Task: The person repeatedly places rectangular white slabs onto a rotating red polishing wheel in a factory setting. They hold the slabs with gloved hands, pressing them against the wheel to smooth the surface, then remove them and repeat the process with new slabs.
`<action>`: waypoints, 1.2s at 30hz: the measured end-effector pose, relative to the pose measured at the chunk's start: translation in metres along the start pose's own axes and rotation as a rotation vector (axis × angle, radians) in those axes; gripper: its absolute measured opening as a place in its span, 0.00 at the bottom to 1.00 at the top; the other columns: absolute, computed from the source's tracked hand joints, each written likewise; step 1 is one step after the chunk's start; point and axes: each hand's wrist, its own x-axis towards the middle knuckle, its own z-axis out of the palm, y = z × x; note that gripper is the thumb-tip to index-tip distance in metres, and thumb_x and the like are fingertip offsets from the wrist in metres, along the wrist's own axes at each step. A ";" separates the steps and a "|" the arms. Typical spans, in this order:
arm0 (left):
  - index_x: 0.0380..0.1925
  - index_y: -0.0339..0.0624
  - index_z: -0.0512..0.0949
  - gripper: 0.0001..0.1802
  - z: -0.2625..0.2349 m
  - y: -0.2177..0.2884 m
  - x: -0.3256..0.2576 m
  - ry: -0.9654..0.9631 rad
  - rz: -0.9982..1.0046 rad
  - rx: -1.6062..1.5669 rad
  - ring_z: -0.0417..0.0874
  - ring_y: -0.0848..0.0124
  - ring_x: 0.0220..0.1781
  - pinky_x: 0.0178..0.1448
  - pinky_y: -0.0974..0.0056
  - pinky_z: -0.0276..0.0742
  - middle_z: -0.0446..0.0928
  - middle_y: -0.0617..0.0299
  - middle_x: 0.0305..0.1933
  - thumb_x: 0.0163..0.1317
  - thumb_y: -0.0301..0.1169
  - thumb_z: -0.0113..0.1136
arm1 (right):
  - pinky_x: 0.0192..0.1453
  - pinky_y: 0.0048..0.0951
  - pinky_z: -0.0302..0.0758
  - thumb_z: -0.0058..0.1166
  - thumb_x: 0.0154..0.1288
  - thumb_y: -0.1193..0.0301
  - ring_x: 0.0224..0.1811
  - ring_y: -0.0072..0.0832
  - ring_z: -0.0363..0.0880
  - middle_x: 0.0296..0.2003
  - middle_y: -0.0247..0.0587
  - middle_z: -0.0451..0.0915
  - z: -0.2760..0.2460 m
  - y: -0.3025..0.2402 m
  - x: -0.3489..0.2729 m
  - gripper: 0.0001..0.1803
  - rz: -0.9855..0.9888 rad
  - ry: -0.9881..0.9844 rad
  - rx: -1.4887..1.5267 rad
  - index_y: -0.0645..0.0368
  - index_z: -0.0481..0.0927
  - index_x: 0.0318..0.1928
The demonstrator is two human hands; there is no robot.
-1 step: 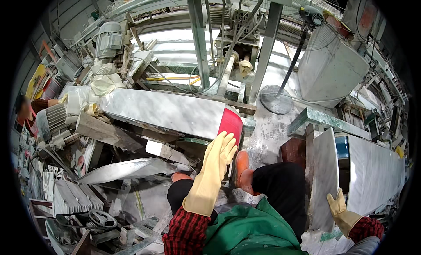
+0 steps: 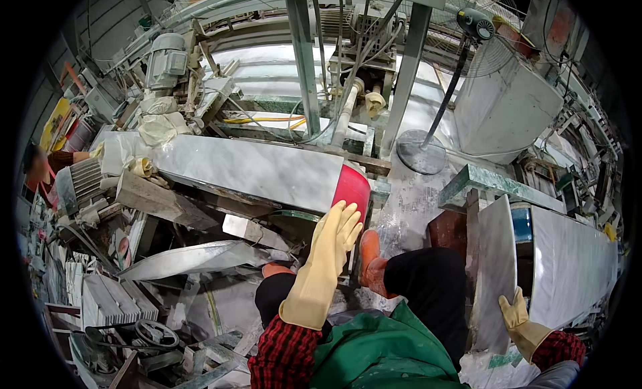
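Observation:
My left hand (image 2: 328, 255), in a cream rubber glove, reaches forward with its fingers stretched out. Its fingertips lie against the red end piece (image 2: 352, 190) of a long bench with a pale, grey-veined stone top (image 2: 254, 168). Nothing shows in its grasp. Low on the right, my right hand (image 2: 521, 322), gloved alike, is at the edge of a grey stone slab (image 2: 493, 275) that stands upright. Its thumb and fingers appear to straddle that edge, though part of the grip is hidden. Beside it leans a broader white slab (image 2: 572, 269).
A fan with a round base (image 2: 421, 152) stands ahead. Green-edged stone (image 2: 501, 187) lies across the right side. Wood beams (image 2: 164, 200), a curved offcut (image 2: 194, 258) and stacked tiles (image 2: 117, 301) crowd the left. At far left, another person's sleeve (image 2: 60, 160) shows.

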 end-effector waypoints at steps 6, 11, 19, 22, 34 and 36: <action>0.67 0.36 0.64 0.30 -0.017 -0.001 0.005 -0.051 0.026 -0.111 0.71 0.58 0.71 0.70 0.57 0.75 0.69 0.50 0.70 0.73 0.40 0.57 | 0.60 0.36 0.73 0.57 0.67 0.73 0.53 0.41 0.79 0.50 0.52 0.80 0.003 -0.009 -0.001 0.22 0.006 -0.003 0.004 0.63 0.69 0.58; 0.68 0.35 0.64 0.30 -0.006 0.002 0.006 0.000 0.033 -0.063 0.71 0.58 0.71 0.70 0.57 0.74 0.68 0.50 0.70 0.73 0.40 0.58 | 0.61 0.36 0.72 0.57 0.67 0.73 0.54 0.41 0.79 0.51 0.52 0.79 -0.001 -0.010 -0.004 0.22 0.012 -0.022 0.044 0.63 0.68 0.58; 0.65 0.40 0.68 0.25 -0.010 -0.002 0.002 -0.011 0.031 -0.070 0.75 0.58 0.68 0.67 0.55 0.77 0.72 0.51 0.67 0.73 0.38 0.57 | 0.62 0.37 0.71 0.57 0.67 0.72 0.55 0.43 0.78 0.53 0.55 0.79 0.002 0.003 0.002 0.25 0.003 -0.022 0.046 0.66 0.67 0.61; 0.65 0.40 0.68 0.25 -0.003 0.003 0.001 0.042 0.049 -0.066 0.75 0.57 0.68 0.67 0.55 0.77 0.72 0.51 0.66 0.72 0.38 0.58 | 0.63 0.38 0.71 0.56 0.68 0.70 0.57 0.44 0.77 0.55 0.56 0.78 0.000 0.001 0.001 0.26 0.030 -0.019 -0.037 0.67 0.66 0.63; 0.63 0.43 0.70 0.25 -0.002 0.008 0.000 0.095 0.058 -0.092 0.75 0.59 0.66 0.66 0.56 0.77 0.73 0.52 0.64 0.70 0.38 0.61 | 0.62 0.38 0.72 0.56 0.68 0.71 0.55 0.44 0.79 0.52 0.55 0.80 0.001 -0.011 -0.002 0.25 0.049 -0.010 -0.015 0.64 0.67 0.62; 0.63 0.42 0.71 0.25 -0.001 0.008 0.000 0.091 0.057 -0.091 0.76 0.59 0.66 0.66 0.56 0.78 0.73 0.52 0.64 0.70 0.38 0.61 | 0.61 0.38 0.72 0.57 0.68 0.71 0.55 0.44 0.79 0.52 0.55 0.80 0.001 -0.005 -0.001 0.25 0.032 -0.003 -0.013 0.64 0.67 0.62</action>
